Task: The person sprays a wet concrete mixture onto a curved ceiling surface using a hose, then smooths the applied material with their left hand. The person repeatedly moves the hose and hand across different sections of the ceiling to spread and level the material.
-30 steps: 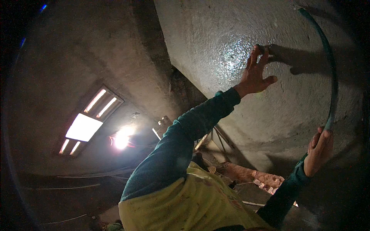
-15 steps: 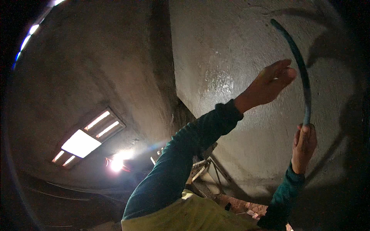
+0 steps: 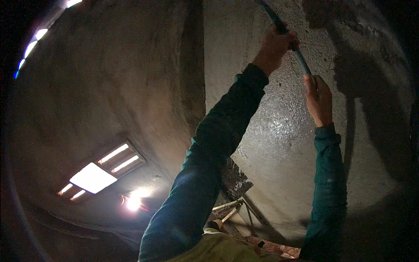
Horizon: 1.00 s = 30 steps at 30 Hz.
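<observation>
A dark, curved hose [image 3: 301,60], paler toward its lower end, runs diagonally in front of a rough, wet-looking plastered wall [image 3: 270,174]. My left hand [image 3: 273,47] is closed around its upper stretch. Lower down and to the right, my right hand [image 3: 319,99] grips the hose near its lower end. Past my left hand, the upper part of the hose leaves the top edge of the view. Both arms are raised, in green sleeves.
On the left, a second, darker wall [image 3: 131,74] meets the plastered one at a corner. It has a bright window opening [image 3: 93,177], with a glaring lamp [image 3: 133,202] beside it. Low in the middle stand a dark board [image 3: 236,179] and a light frame [image 3: 231,209].
Both hands have moved up and leftward with the hose. My left hand, which was off the hose with its fingers partly extended, has taken hold of it. My right hand keeps its grip.
</observation>
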Tool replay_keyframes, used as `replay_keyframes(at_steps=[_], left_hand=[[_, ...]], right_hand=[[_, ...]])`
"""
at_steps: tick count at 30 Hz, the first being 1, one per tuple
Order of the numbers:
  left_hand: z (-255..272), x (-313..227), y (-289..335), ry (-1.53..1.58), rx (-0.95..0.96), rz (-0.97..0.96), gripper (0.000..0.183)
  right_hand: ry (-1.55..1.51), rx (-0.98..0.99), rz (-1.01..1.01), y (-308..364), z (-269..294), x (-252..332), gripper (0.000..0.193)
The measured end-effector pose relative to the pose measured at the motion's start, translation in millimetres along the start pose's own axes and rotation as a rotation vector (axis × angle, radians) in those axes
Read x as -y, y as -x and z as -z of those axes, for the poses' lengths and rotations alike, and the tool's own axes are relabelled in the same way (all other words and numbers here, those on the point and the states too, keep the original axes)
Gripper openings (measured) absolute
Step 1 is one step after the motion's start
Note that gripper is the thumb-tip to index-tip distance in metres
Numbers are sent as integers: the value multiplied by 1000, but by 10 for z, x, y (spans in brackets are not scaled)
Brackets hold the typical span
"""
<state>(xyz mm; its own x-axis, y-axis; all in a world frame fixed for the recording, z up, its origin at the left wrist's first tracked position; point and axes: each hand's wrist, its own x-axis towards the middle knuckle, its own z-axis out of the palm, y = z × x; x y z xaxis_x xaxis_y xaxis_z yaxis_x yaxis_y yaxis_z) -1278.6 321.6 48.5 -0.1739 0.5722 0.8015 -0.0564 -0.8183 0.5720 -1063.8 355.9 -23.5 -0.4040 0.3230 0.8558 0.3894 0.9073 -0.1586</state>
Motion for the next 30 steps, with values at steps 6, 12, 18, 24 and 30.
replay_keyframes(at_steps=[6, 12, 18, 24, 30], left_hand=[[215, 81, -15, 202, -20, -12, 48], [162, 276, -30, -563, 156, -472, 48], [-588, 305, 435, -87, 272, -157, 41], [-1490, -46, 1234, -111, 431, 193, 53], [-2116, -11, 1971, -439, 674, 84, 53]], right_hand=[[167, 90, -166, -150, -96, 390, 22], [82, -45, -46, 139, 44, 129, 57], [309, 10, -59, 838, 828, 145, 22], [507, 56, -182, 1976, 2010, 189, 26], [836, 148, -178, 3064, 3322, 15, 36]])
